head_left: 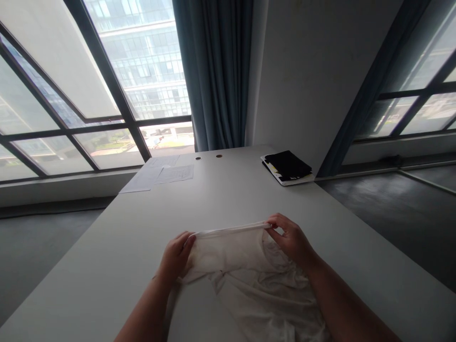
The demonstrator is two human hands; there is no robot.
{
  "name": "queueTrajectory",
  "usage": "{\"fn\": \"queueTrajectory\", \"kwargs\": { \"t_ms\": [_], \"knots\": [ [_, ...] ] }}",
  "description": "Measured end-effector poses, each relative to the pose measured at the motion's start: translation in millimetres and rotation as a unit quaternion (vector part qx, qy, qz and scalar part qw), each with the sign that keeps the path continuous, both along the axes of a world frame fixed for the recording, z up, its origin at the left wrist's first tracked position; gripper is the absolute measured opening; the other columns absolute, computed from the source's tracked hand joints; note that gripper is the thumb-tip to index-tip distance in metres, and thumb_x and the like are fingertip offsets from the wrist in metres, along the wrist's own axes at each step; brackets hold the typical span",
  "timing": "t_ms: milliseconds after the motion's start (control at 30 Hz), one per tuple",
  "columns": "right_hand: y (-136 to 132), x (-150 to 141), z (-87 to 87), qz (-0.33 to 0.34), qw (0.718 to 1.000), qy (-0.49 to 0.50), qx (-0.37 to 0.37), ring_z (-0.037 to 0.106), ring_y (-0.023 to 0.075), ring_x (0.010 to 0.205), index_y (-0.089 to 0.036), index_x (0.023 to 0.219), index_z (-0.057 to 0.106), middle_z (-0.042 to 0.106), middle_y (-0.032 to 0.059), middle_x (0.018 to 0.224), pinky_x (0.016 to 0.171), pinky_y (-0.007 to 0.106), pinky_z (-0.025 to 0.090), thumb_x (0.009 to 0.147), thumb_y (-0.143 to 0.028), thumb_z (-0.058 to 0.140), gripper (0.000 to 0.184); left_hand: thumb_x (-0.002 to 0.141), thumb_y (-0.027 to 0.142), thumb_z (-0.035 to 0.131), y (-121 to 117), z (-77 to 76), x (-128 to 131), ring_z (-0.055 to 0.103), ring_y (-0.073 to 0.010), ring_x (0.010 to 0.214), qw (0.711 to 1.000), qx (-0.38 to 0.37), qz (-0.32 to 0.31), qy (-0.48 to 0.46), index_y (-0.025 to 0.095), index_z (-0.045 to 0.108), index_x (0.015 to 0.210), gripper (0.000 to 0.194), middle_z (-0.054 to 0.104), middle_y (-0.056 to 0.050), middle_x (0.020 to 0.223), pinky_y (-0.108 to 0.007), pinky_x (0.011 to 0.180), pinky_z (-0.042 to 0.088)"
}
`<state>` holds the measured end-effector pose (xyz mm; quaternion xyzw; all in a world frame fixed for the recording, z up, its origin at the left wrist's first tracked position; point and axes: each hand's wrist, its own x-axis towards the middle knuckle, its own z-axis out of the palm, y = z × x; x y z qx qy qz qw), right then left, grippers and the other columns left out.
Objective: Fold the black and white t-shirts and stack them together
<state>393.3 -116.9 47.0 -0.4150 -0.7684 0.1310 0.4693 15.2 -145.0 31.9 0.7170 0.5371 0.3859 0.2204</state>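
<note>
A thin white garment (249,280) lies crumpled on the white table (221,199) close to me. My left hand (176,256) pinches the left end of its hemmed edge. My right hand (290,240) pinches the right end of the same edge. Between the two hands the hem is pulled into a taut, nearly straight line, raised slightly above the table. The rest of the cloth hangs and bunches toward me, between my forearms.
Several sheets of paper (160,175) lie at the far left of the table. A folded black cloth on a booklet (288,167) sits at the far right corner. Two small round holes (208,156) mark the back edge. Windows and a blue curtain (213,71) stand beyond.
</note>
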Motion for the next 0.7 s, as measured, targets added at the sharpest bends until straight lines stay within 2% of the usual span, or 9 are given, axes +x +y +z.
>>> {"fn": "queueTrajectory", "kwargs": {
  "t_ms": [100,167,267,367,467,533,600,633,700],
  "knots": [
    [2.8,-1.3,-8.6,-0.048,0.999,0.018,-0.014,0.065,0.0190,0.078,-0.021,0.095,0.069,0.069,0.0042,0.087,0.075,0.027,0.052,0.103,-0.050,0.057,0.033,0.101,0.053,0.048,1.4,0.5,3.7,0.067,-0.0172,0.096,0.999,-0.012,-0.009,-0.043,0.021,0.076,0.102,0.043,0.075,-0.005,0.103,-0.024,0.088,0.050],
    [4.8,-1.7,-15.0,-0.084,0.996,0.029,-0.018,0.066,0.0195,0.078,-0.021,0.100,0.070,0.071,0.0044,0.088,0.074,0.028,0.053,0.103,-0.052,0.057,0.034,0.099,0.056,0.050,1.9,-1.6,6.6,0.067,-0.0180,0.098,0.997,-0.034,0.005,-0.070,0.021,0.076,0.103,0.044,0.075,-0.005,0.105,-0.025,0.089,0.050],
    [6.1,-3.8,-21.0,-0.113,0.993,0.032,0.001,0.066,0.0194,0.079,-0.021,0.101,0.071,0.072,0.0044,0.090,0.077,0.029,0.054,0.103,-0.049,0.057,0.031,0.094,0.063,0.054,2.1,-7.5,11.0,0.065,-0.0169,0.086,0.989,-0.071,0.055,-0.115,0.019,0.075,0.098,0.049,0.075,-0.003,0.091,-0.024,0.078,0.050],
    [6.2,-7.2,-21.7,-0.120,0.992,0.020,0.032,0.064,0.0190,0.079,-0.022,0.100,0.070,0.070,0.0045,0.092,0.076,0.029,0.053,0.104,-0.042,0.056,0.025,0.089,0.069,0.056,2.4,-12.7,13.6,0.058,-0.0135,0.071,0.979,-0.080,0.087,-0.163,0.019,0.068,0.082,0.053,0.065,0.001,0.074,-0.022,0.066,0.046],
    [5.2,-12.0,-19.8,-0.117,0.991,-0.002,0.068,0.063,0.0209,0.087,-0.021,0.099,0.069,0.066,0.0071,0.098,0.078,0.032,0.054,0.104,-0.035,0.054,0.020,0.093,0.068,0.048,3.2,-14.7,13.1,0.052,-0.0122,0.063,0.982,-0.067,0.106,-0.143,0.021,0.057,0.071,0.053,0.056,0.003,0.065,-0.022,0.060,0.043],
    [2.3,-17.7,-18.7,-0.133,0.987,-0.021,0.092,0.062,0.0235,0.097,-0.021,0.106,0.069,0.063,0.0100,0.106,0.087,0.036,0.054,0.103,-0.029,0.052,0.020,0.097,0.058,0.045,3.4,-15.5,12.9,0.059,-0.0148,0.074,0.992,-0.028,0.105,-0.057,0.021,0.060,0.076,0.045,0.065,-0.001,0.077,-0.024,0.069,0.050],
    [-3.0,-26.7,-19.0,-0.144,0.983,-0.050,0.099,0.060,0.0256,0.104,-0.020,0.116,0.069,0.060,0.0121,0.111,0.093,0.040,0.052,0.102,-0.023,0.049,0.025,0.098,0.044,0.048,3.3,-17.7,15.2,0.066,-0.0193,0.102,0.997,0.016,0.061,0.048,0.023,0.069,0.097,0.030,0.073,-0.006,0.110,-0.032,0.093,0.055],
    [-6.5,-32.5,-19.8,-0.132,0.984,-0.071,0.091,0.059,0.0260,0.106,-0.020,0.119,0.069,0.060,0.0128,0.113,0.095,0.041,0.051,0.101,-0.021,0.048,0.028,0.097,0.038,0.050,3.2,-19.5,17.6,0.063,-0.0210,0.119,0.995,0.025,0.021,0.095,0.026,0.070,0.112,0.028,0.070,-0.006,0.128,-0.036,0.105,0.052],
    [-14.1,-45.8,-23.2,-0.068,0.988,-0.130,0.040,0.058,0.0261,0.110,-0.020,0.124,0.069,0.062,0.0130,0.118,0.099,0.041,0.050,0.099,-0.017,0.049,0.032,0.094,0.030,0.054,3.2,-23.6,24.3,0.053,-0.0222,0.138,0.984,0.009,-0.056,0.166,0.032,0.062,0.137,0.044,0.059,-0.003,0.150,-0.042,0.119,0.044]
  ]
}}
